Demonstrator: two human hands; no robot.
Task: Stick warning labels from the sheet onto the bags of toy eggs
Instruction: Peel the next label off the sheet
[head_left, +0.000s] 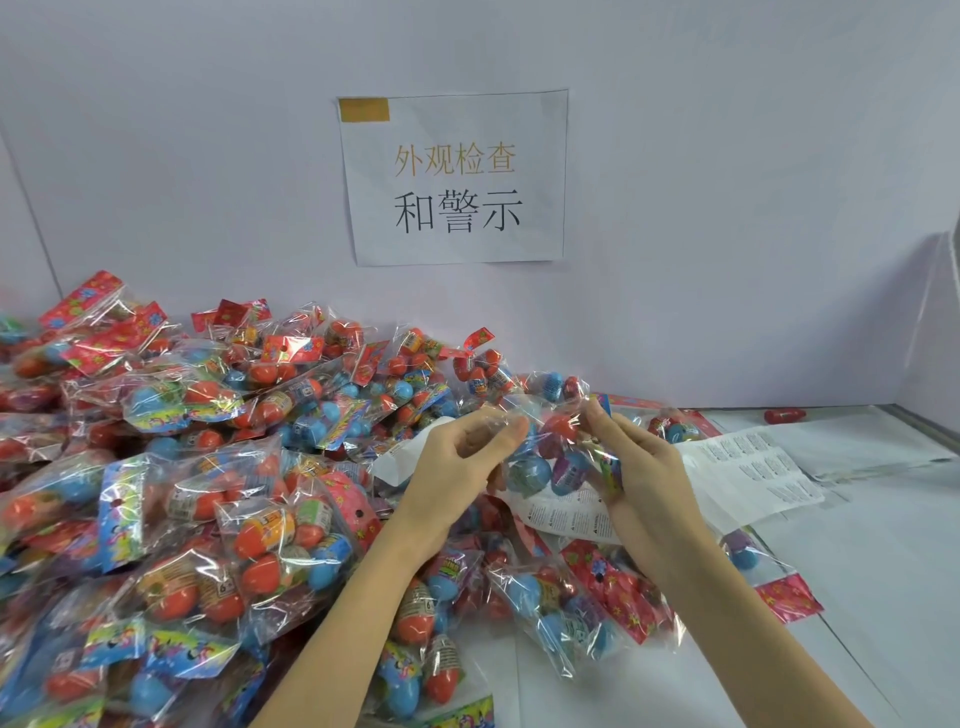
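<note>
A clear plastic bag of toy eggs (550, 452) is held up between both hands above the table, with blue, red and purple eggs showing inside. My left hand (457, 457) pinches the bag's left edge with curled fingers. My right hand (634, 462) grips the bag's right side near its coloured header. Under the hands lies a white label sheet (571, 517) printed with small warning labels. A second, longer sheet of labels (748, 467) lies to the right on the table.
A large heap of bagged toy eggs (182, 467) covers the left half of the table up to the wall. More bags (597, 603) lie in front of me. One loose red egg (784, 415) sits by the wall. A paper sign (454, 176) hangs on the wall.
</note>
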